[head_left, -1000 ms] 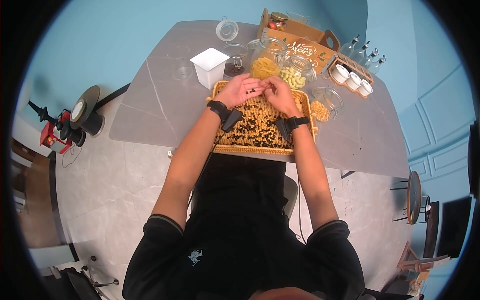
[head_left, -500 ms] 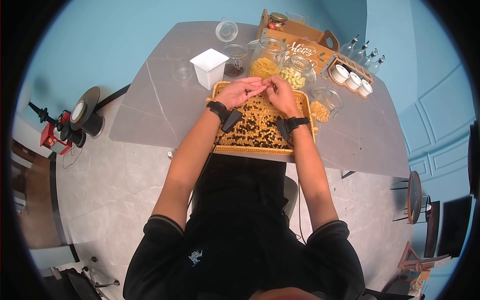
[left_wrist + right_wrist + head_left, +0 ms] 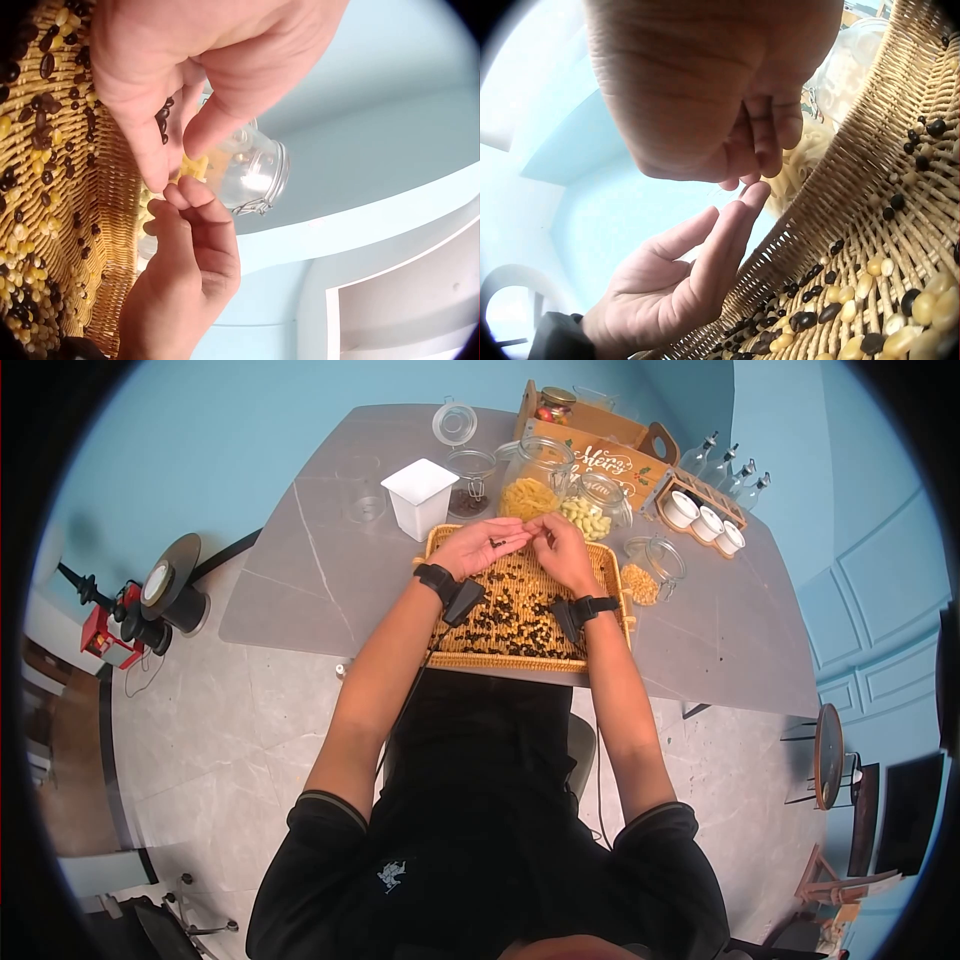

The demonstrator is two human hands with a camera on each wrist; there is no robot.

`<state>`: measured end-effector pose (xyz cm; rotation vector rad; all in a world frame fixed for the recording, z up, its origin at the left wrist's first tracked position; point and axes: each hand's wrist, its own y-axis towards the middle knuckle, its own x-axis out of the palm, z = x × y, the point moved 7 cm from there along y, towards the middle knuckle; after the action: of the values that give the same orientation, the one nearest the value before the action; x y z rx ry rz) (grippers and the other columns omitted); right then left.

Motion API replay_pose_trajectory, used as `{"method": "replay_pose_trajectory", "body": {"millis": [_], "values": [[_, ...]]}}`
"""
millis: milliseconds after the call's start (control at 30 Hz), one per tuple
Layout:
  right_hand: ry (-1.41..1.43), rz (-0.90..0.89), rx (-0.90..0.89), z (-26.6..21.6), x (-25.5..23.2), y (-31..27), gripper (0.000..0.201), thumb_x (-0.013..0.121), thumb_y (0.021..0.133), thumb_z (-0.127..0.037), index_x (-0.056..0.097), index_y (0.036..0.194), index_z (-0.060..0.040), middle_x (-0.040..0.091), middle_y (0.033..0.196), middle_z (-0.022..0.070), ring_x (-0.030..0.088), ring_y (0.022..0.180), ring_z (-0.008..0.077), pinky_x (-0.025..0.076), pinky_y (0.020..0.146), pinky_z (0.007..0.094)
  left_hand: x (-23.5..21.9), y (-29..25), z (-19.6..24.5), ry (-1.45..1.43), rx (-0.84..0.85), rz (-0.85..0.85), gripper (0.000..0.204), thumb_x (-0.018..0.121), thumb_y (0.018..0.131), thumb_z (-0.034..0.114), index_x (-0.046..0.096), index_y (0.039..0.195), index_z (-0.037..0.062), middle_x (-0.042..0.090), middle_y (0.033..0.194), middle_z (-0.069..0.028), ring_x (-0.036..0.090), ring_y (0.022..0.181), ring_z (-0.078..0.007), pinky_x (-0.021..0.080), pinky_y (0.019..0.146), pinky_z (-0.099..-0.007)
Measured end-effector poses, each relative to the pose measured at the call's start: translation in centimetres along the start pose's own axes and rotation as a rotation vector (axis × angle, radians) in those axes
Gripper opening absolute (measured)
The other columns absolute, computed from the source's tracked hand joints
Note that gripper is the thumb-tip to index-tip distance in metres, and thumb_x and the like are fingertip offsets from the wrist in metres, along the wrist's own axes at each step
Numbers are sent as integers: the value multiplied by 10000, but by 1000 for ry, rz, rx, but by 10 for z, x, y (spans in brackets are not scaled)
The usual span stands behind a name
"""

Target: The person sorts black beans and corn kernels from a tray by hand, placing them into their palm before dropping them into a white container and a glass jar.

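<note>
My left hand (image 3: 478,548) is held palm up over the wicker tray (image 3: 500,660), its fingers stretched toward the right. A few dark beans (image 3: 163,120) lie on its palm. Beside it my right hand (image 3: 562,550) has its fingers curled, with the fingertips meeting those of the left hand. I cannot tell if a bean is pinched there. Below both hands, yellow corn kernels (image 3: 864,285) and black and brown beans (image 3: 804,321) are scattered, mixed, across the woven bottom of the tray.
A white square container (image 3: 420,500) stands behind the tray, near a jar of dark beans (image 3: 467,500). Glass jars hold pasta (image 3: 528,497), pale green pieces (image 3: 585,517) and corn (image 3: 640,582). Farther back are a wooden crate (image 3: 600,455), white cups (image 3: 708,520) and glass bottles (image 3: 720,465).
My left hand has lowered slightly and its fingers have tilted, while the dark beans stay on the palm. The right hand stays at the left fingertips.
</note>
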<state>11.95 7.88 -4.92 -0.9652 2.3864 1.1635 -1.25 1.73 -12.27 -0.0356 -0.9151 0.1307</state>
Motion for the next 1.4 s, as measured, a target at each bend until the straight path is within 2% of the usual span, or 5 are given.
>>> {"method": "replay_pose_trajectory", "body": {"millis": [467,767,967,1067,1400], "values": [[-8,-10,8,-4,-2,0,219,554,801,66,693,963,21,680,906,146,654,782,257,520,718,337,5,-3,0,-91,-46,-94,567,409,934,-176,258,1480,-171,413,1486,-302,447,1413,-357,400,1211,-409],[-38,-5,-10,-4,-1,0,202,563,800,62,689,952,21,681,895,146,654,792,266,520,724,344,6,-2,-1,66,14,-104,572,390,931,-175,260,1487,-160,400,1504,-300,446,1415,-361,394,1215,-409],[-23,-16,12,-3,-1,0,200,567,799,58,687,954,19,676,895,143,647,786,265,516,716,340,7,-3,2,-122,-25,-115,581,366,908,-140,264,1479,-180,391,1503,-323,440,1412,-395,381,1220,-442],[-19,-10,8,-2,-1,0,201,567,800,58,688,955,18,674,894,142,645,782,264,515,713,339,6,-6,1,-238,-66,0,514,410,968,-78,299,1457,-187,413,1483,-329,461,1394,-398,409,1199,-454],[-91,9,52,4,-2,-1,186,572,814,41,692,953,12,676,905,164,648,784,295,524,727,362,-3,0,0,-78,4,48,456,466,1083,155,399,1399,-167,501,1414,-305,526,1340,-376,463,1153,-437]]}}
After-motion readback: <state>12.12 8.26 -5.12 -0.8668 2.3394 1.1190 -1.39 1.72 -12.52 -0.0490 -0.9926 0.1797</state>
